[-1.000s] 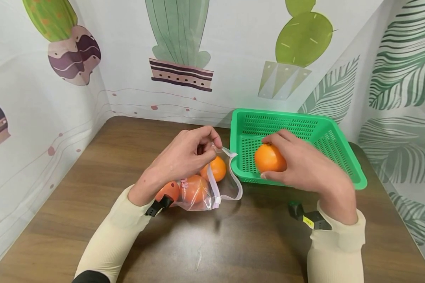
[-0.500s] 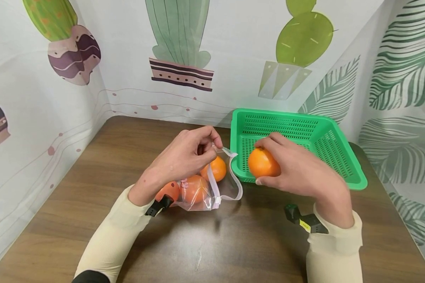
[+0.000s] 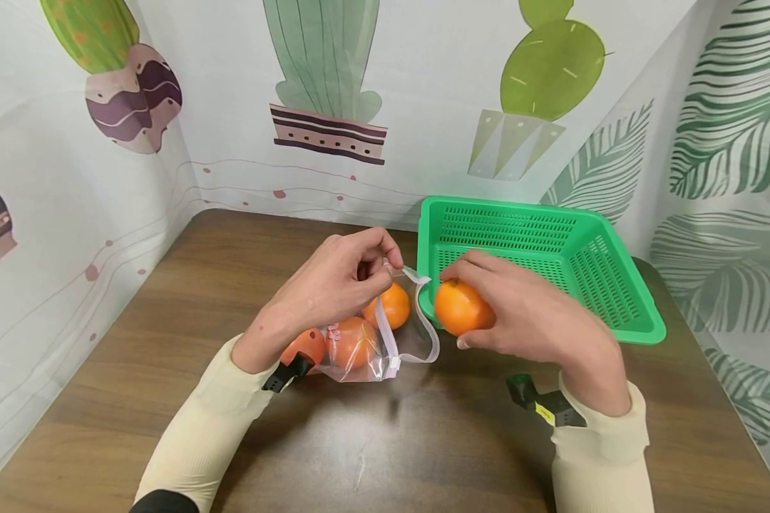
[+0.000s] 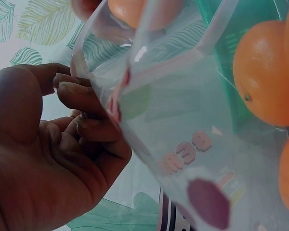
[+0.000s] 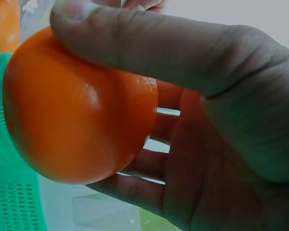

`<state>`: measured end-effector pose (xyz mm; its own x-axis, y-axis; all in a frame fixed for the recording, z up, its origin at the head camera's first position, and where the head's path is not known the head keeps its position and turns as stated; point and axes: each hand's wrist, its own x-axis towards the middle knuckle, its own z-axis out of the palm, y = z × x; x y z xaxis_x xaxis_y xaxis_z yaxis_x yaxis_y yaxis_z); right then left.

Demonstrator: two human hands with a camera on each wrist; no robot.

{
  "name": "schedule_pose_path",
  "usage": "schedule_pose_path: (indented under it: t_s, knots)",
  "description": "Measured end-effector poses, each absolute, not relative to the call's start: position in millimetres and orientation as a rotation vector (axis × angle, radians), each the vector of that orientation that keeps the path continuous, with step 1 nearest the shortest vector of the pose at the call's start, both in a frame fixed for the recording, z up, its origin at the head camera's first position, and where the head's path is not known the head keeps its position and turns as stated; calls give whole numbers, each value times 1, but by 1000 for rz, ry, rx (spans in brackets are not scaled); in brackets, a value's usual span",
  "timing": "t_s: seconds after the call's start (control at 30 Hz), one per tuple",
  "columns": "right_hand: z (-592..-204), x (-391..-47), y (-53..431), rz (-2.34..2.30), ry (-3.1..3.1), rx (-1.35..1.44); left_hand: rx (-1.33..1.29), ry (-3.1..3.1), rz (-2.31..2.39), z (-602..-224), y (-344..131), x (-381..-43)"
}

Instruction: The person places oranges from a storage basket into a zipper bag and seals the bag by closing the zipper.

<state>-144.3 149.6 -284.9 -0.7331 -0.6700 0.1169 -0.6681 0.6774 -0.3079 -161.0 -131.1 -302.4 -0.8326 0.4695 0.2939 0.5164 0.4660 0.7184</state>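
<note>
My left hand [image 3: 340, 281] pinches the upper edge of a clear zip bag [image 3: 368, 370] between thumb and fingers, and the bag's mouth gapes to the right. Several oranges lie inside, among them one orange [image 3: 353, 343] at the front; in the left wrist view the bag's film [image 4: 168, 130] carries printed letters and an orange [image 4: 265, 72] shows through it. My right hand [image 3: 526, 306] grips another orange [image 3: 463, 308], thumb on the near side and fingers over the far side. It is held by the basket's left front corner, just right of the bag's mouth.
A green perforated basket [image 3: 644, 320] stands at the back right of the brown wooden table [image 3: 359, 456]. Behind the table hangs a white cloth [image 3: 436, 92] printed with cacti and leaves. Both wrists wear black straps with small cameras.
My right hand has carried its orange left and a little toward me, from over the basket to its left front corner near the bag. The left hand and bag have stayed put.
</note>
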Motion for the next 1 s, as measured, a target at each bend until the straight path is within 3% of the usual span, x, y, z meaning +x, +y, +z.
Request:
schedule_pose_path:
  t_s: [1.0]
  knots:
    - [-295, -141, 126, -547, 2727, -1415, -904, -2653, -1339, -301, -132, -161]
